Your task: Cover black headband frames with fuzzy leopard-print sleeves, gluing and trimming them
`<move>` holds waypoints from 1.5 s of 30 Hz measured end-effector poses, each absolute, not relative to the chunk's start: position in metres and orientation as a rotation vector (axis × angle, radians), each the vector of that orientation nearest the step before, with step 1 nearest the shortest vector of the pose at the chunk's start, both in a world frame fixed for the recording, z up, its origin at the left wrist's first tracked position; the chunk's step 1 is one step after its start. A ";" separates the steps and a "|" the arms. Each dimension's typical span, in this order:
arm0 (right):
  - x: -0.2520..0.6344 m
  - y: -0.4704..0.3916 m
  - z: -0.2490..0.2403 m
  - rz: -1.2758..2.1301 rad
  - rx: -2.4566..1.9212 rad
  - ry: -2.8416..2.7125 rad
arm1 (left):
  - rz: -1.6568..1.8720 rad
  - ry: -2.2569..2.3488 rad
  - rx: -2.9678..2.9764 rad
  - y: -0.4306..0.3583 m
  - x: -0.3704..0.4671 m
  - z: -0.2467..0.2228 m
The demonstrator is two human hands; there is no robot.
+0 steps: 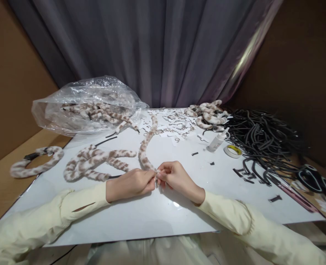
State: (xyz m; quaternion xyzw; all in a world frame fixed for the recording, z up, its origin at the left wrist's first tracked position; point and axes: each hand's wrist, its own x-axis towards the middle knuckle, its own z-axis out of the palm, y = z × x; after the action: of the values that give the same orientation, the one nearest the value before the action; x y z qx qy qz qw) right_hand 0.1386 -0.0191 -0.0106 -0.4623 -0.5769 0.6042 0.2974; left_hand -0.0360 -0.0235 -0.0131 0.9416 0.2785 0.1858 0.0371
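Note:
A fluffy white-and-brown spotted fabric tube (146, 145) stretches away from me over the white tabletop. Its near end is pinched between the fingertips of my left hand (138, 181) and my right hand (176, 178). A small shiny piece (156, 182) shows between the hands, too small to name. Both hands are closed and nearly touching. Just left of them lies a tangle of similar fluffy tubes (92, 162), with a black cord end reaching toward my left wrist.
A clear plastic bag (96, 106) of fluffy tubes stands back left, a fluffy ring (38, 162) at far left. White paper scraps (176, 123), more fluffy rings (209, 112), a glue bottle (217, 141), a tape roll (233, 151), piled black cords (259, 136) and scissors (312, 178) occupy the back and right.

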 end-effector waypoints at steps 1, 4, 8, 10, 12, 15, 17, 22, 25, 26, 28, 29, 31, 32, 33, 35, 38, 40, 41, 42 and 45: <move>0.139 -0.019 -0.010 1.594 -1.228 -1.541 | 0.571 0.861 2.880 -0.023 -0.036 -0.013; 0.139 -0.020 -0.007 1.582 -1.217 -1.561 | 0.585 0.880 2.863 -0.023 -0.038 -0.014; 0.142 -0.018 -0.002 1.659 -1.165 -1.607 | 0.608 0.882 2.770 -0.024 -0.039 -0.012; 0.145 -0.015 -0.002 1.748 -1.075 -1.635 | 0.630 0.850 2.709 -0.024 -0.039 -0.010; 0.148 -0.012 -0.003 1.817 -0.977 -1.666 | 0.641 0.813 2.674 -0.024 -0.039 -0.008; 0.152 -0.009 -0.004 1.856 -0.901 -1.723 | 0.637 0.798 2.658 -0.023 -0.040 -0.006; 0.154 -0.009 -0.002 1.864 -0.868 -1.762 | 0.634 0.820 2.650 -0.022 -0.041 -0.006; 0.158 -0.010 0.003 1.687 -0.839 -1.967 | 0.673 0.851 2.613 -0.022 -0.042 -0.007; 0.161 -0.009 0.002 1.311 -0.816 -2.205 | 0.711 0.850 2.563 -0.022 -0.042 -0.005; 0.162 -0.009 0.002 1.190 -0.800 -2.263 | 0.732 0.848 2.546 -0.022 -0.041 -0.004; 0.163 -0.008 0.001 1.039 -0.775 -2.320 | 0.776 0.842 2.516 -0.022 -0.041 -0.003; 0.163 -0.008 0.001 1.009 -0.767 -2.331 | 0.791 0.840 2.504 -0.022 -0.041 -0.002; 0.164 -0.008 0.001 1.018 -0.752 -2.330 | 0.798 0.831 2.491 -0.022 -0.041 -0.001; 0.164 -0.008 0.002 1.042 -0.742 -2.323 | 0.795 0.823 2.491 -0.022 -0.041 -0.001; 0.164 -0.008 0.002 1.071 -0.730 -2.315 | 0.788 0.809 2.495 -0.022 -0.042 -0.001; 0.163 -0.009 0.002 1.137 -0.717 -2.293 | 0.755 0.774 2.504 -0.022 -0.042 -0.001; 0.161 -0.009 0.001 1.237 -0.725 -2.261 | 0.674 0.706 2.508 -0.024 -0.043 -0.002; 0.160 -0.009 0.001 1.290 -0.739 -2.250 | 0.632 0.671 2.497 -0.025 -0.043 -0.002; 0.159 -0.009 0.001 1.302 -0.743 -2.253 | 0.622 0.664 2.492 -0.025 -0.044 -0.003; 0.159 -0.009 0.001 1.302 -0.746 -2.263 | 0.613 0.664 2.489 -0.026 -0.043 -0.003; 0.159 -0.011 -0.002 1.188 -0.718 -2.310 | 0.609 0.673 2.496 -0.026 -0.043 -0.002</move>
State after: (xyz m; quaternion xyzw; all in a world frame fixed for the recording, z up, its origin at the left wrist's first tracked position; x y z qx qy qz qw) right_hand 0.1586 -0.0105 -0.0015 -0.2598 -0.8359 0.4298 0.2214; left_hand -0.0434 -0.0261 -0.0024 0.9122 0.2458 0.2227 0.2406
